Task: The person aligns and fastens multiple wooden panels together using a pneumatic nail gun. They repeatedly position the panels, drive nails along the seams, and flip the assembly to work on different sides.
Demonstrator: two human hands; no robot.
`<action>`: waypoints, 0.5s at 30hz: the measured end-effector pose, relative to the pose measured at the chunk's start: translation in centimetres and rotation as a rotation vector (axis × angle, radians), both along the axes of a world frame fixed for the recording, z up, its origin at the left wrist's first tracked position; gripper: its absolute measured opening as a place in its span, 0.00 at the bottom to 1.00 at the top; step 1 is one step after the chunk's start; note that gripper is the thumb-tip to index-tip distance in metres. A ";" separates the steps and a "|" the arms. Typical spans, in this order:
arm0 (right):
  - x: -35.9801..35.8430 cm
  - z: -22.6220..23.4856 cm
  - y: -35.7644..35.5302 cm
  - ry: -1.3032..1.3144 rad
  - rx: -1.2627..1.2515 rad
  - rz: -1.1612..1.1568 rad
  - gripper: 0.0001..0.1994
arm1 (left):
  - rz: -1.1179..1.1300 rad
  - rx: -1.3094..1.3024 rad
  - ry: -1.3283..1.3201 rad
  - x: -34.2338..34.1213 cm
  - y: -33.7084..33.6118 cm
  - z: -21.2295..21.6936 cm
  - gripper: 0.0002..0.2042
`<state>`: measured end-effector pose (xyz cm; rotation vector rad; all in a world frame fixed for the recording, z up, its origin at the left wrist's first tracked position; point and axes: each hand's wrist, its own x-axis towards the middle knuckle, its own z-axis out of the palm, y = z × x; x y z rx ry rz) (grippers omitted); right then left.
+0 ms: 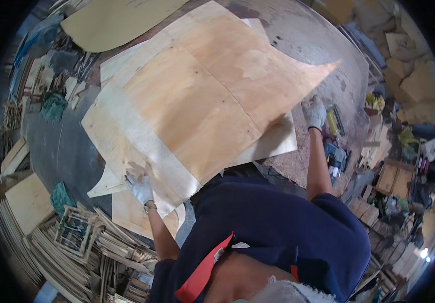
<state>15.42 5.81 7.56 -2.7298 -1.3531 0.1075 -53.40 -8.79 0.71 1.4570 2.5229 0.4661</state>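
Observation:
A large plywood sheet (197,101) with curved cut edges and a pointed corner at the right lies tilted across the middle. Pale strips run along its left side and a seam crosses its face. My left hand (140,189), in a pale work glove, rests on the sheet's near-left part with its fingers spread. At the sheet's right edge, below the pointed corner, my right hand (315,113) is gloved too. Its fingers are partly curled and apart, with nothing visible in them. Another plywood piece (278,141) shows beneath the sheet.
The brown worktable (348,86) extends to the right, carrying a yellow-green tool (334,122) and a blue power tool (335,157). A beige curved board (116,22) lies at the far left. Stacked wooden strips (58,257) stand at the lower left, with wood scraps and boxes at the right.

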 end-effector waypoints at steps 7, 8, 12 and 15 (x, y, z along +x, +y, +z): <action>5.5 -6.6 -5.8 -0.330 -0.075 -0.098 0.34 | -0.097 -0.084 -0.045 6.4 -2.4 0.2 0.50; 7.0 -7.4 -5.5 -0.422 -0.072 -0.067 0.30 | -0.108 -0.091 -0.040 6.7 -2.6 0.5 0.50; 12.5 -8.4 -2.5 -0.298 -0.140 -0.132 0.24 | -0.112 -0.125 -0.017 6.1 -3.7 1.8 0.50; 14.6 -7.9 -3.2 -0.149 -0.116 -0.257 0.30 | -0.021 -0.075 -0.056 5.0 -4.4 2.5 0.49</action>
